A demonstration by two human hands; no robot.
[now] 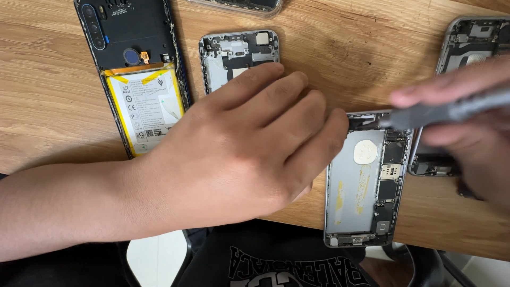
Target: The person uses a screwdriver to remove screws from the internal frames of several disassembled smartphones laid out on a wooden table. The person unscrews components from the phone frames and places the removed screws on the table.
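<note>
An opened silver phone housing [366,180] is seen lying flat at the near edge of the wooden bench [48,106], right of centre, its inner side turned upward. A pale round pad and several small dark components are visible inside it, along its right side.

The left hand [249,149] is laid palm down on the bench just left of this housing. Its fingers [297,106] are extended and held close together, with nothing gripped; the fingertips are placed at the far left corner of the housing, and contact appears to be made there.

The right hand [473,122] is seen at the right edge of the view, blurred. Its fingers are closed around a grey, slender tool [441,112], which is held nearly level. The tool's tip is brought to the far edge of the housing, at its upper right part.

A second silver housing [236,56] is partly covered by the left hand's fingers, farther back. A larger dark phone [133,74] with its back removed is set at the far left, and a yellow-edged white battery [147,106] is exposed in it. Another opened housing [467,48] is placed at the far right, partly hidden behind the right hand. A further device [239,5] is cut off by the far edge of the view. Dark clothing [276,260] is seen below the bench edge.
</note>
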